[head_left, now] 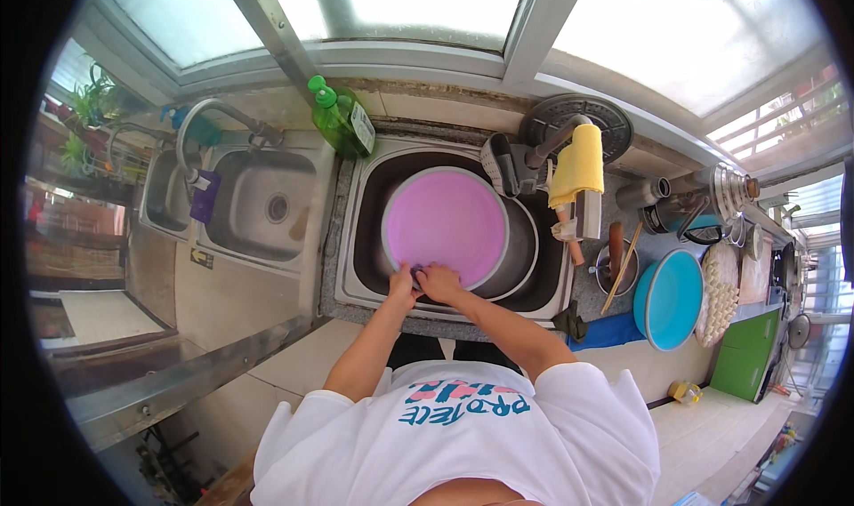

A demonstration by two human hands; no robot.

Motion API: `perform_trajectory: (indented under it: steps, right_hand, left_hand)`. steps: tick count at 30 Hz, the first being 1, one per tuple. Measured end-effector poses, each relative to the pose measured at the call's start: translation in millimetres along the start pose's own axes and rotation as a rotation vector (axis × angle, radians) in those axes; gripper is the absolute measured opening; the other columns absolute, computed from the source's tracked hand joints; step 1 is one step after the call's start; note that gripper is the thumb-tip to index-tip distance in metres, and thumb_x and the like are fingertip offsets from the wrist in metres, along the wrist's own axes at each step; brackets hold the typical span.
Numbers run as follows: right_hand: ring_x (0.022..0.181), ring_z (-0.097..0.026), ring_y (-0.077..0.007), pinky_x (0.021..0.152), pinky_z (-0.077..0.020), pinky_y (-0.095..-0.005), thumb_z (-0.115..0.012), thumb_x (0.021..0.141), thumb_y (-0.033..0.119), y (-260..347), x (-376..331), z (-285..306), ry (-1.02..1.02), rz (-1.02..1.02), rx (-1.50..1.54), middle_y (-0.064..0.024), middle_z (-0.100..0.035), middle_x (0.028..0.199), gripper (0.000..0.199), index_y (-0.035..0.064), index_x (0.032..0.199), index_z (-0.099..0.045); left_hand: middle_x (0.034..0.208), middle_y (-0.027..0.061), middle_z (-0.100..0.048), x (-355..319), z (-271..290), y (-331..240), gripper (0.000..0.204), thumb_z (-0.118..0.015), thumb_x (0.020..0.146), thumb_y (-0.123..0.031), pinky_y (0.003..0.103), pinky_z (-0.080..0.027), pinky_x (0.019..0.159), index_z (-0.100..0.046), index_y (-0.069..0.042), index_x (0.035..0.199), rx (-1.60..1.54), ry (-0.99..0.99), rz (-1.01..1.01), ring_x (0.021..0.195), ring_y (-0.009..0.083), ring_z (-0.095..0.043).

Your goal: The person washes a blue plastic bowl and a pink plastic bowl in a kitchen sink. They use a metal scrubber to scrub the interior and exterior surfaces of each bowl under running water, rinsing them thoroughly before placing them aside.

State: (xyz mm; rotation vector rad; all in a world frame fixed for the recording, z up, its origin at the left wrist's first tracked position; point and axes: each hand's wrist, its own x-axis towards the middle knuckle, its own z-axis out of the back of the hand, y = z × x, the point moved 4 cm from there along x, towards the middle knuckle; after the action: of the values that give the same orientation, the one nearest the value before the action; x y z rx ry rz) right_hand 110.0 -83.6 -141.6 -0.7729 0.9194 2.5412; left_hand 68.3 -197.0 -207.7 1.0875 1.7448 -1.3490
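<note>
White shirt [454, 444]; hands [439, 283] at pink basin [445, 221], near rim

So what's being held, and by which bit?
A small, unidentifiable dark thing seems held between left grip and right grip at the near rim of the pink basin; by which part can't be told.

At 12 o'clock we see frosted windows [409, 6] in grey frames [543, 17], glowing with white daylight; just below them we have a tiled wall [445, 108], darkly stained. Toward 4 o'clock our green cabinet [738, 359] stands beside a pale floor [712, 435].
</note>
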Motion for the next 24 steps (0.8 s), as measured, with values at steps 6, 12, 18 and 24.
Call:
perform_trajectory:
  steps: [6,12,18,24]
  right_hand:
    - [0.109,-0.055,-0.0292,0.100,-0.0257,-0.0600,-0.042,0.088,0.034,-67,8,30,0.061,0.173,-0.501,-0.0141,-0.059,0.116,0.038,0.0096,0.103,-0.067]
    - [0.115,-0.050,-0.0370,0.105,-0.0197,-0.0614,-0.045,0.085,0.036,-49,-6,49,-0.031,0.155,-0.820,-0.0168,-0.055,0.122,0.041,0.0117,0.109,-0.068]
    - [0.118,-0.049,-0.0357,0.101,-0.0235,-0.0657,-0.043,0.086,0.034,-39,12,4,0.172,0.072,-0.068,-0.0123,-0.055,0.124,0.042,0.0106,0.113,-0.064]
    - [0.120,-0.047,-0.0320,0.101,-0.0256,-0.0633,-0.042,0.088,0.032,-55,11,35,0.163,0.044,-0.484,-0.0118,-0.059,0.121,0.040,0.0068,0.114,-0.061]
  left_hand:
    - [0.126,0.0193,-0.051,-16,-3,-23,0.052,-0.043,0.099,-0.037,0.055,-0.053,0.082,-0.035,0.000,0.134,-0.039,0.000,0.037,0.110,0.0348,-0.057]
    - [0.131,0.0195,-0.048,-24,-4,-24,0.052,-0.042,0.100,-0.037,0.055,-0.051,0.086,-0.034,0.000,0.136,-0.043,0.003,0.006,0.115,0.0355,-0.054]
    - [0.129,0.0176,-0.050,-26,-1,-26,0.049,-0.039,0.101,-0.035,0.055,-0.051,0.086,-0.036,0.000,0.134,0.047,0.005,0.018,0.112,0.0352,-0.055]
    - [0.117,0.0221,-0.055,-15,14,-23,0.038,-0.047,0.088,-0.006,0.052,-0.057,0.076,-0.042,0.006,0.124,0.052,0.058,-0.053,0.101,0.0350,-0.061]
